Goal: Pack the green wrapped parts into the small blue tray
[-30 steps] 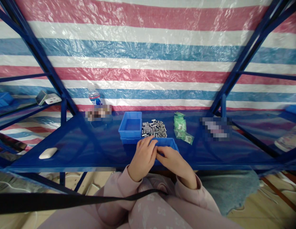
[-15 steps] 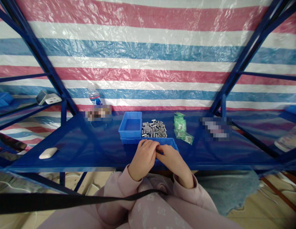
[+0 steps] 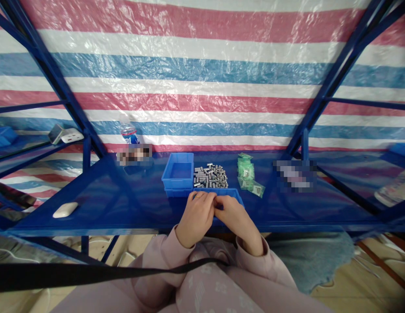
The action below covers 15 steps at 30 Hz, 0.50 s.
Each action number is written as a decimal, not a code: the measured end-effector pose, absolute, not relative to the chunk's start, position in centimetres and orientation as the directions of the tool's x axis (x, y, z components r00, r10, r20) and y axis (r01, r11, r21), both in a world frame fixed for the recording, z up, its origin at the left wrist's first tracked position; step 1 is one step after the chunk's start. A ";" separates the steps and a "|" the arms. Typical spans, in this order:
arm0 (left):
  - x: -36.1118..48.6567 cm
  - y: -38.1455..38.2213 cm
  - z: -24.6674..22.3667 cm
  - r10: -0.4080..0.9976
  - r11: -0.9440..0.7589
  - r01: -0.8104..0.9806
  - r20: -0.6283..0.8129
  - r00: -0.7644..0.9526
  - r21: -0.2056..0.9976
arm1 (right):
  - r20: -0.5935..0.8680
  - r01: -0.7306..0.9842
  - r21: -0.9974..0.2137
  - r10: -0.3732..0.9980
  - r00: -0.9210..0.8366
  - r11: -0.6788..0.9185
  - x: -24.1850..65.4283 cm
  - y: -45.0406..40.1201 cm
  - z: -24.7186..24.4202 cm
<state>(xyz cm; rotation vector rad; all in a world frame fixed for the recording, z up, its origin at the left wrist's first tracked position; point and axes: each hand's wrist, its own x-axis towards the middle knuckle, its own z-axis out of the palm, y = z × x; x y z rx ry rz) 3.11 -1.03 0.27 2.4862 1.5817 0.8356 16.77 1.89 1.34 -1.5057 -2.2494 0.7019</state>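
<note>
Both hands work together over the near blue plastic tray (image 3: 236, 194): my left hand (image 3: 195, 217) and right hand (image 3: 236, 219) are curled fingertip to fingertip, and I cannot tell what they pinch. Risk: a small part could slip out unseen, or a wrist could nudge the pile of small grey metal cylinders (image 3: 210, 176) just behind.

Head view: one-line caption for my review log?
Left hand and right hand meet over a blue tray, near a pile of small grey cylinders.
</note>
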 end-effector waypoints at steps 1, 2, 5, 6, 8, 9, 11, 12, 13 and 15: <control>3.1 -1.0 0.2 0.857 -0.466 0.815 0.406 0.318 0.345 | 0.010 0.759 -0.570 0.926 -0.377 0.315 16.8 1.9 1.3; 3.1 -0.9 0.2 0.855 -0.467 0.814 0.410 0.317 0.345 | 0.011 0.760 -0.567 0.926 -0.379 0.317 16.8 1.9 1.4; 3.1 -0.8 0.1 0.853 -0.468 0.815 0.415 0.316 0.342 | 0.020 0.748 -0.567 0.913 -0.406 0.345 17.0 2.0 1.4; 3.1 -0.8 0.1 0.853 -0.466 0.817 0.416 0.314 0.340 | 0.023 0.740 -0.568 0.906 -0.423 0.361 17.1 2.0 1.5; 3.2 -0.8 0.1 0.854 -0.463 0.822 0.416 0.314 0.331 | 0.030 0.722 -0.569 0.887 -0.460 0.394 17.3 2.0 1.4; 3.2 -0.8 0.1 0.854 -0.462 0.825 0.414 0.315 0.325 | 0.033 0.712 -0.572 0.879 -0.476 0.408 17.4 2.0 1.4; 3.2 -0.8 0.1 0.854 -0.461 0.830 0.412 0.319 0.315 | 0.041 0.692 -0.587 0.868 -0.494 0.421 17.6 2.0 1.4; 3.3 -0.8 0.1 0.855 -0.459 0.832 0.410 0.318 0.312 | 0.048 0.675 -0.602 0.863 -0.502 0.427 17.6 2.0 1.4; 3.3 -0.8 0.1 0.856 -0.457 0.834 0.408 0.317 0.309 | 0.060 0.652 -0.622 0.857 -0.512 0.433 17.7 1.9 1.4; 3.3 -0.9 0.2 0.859 -0.452 0.838 0.403 0.316 0.306 | 0.100 0.582 -0.675 0.838 -0.537 0.453 17.9 1.8 1.6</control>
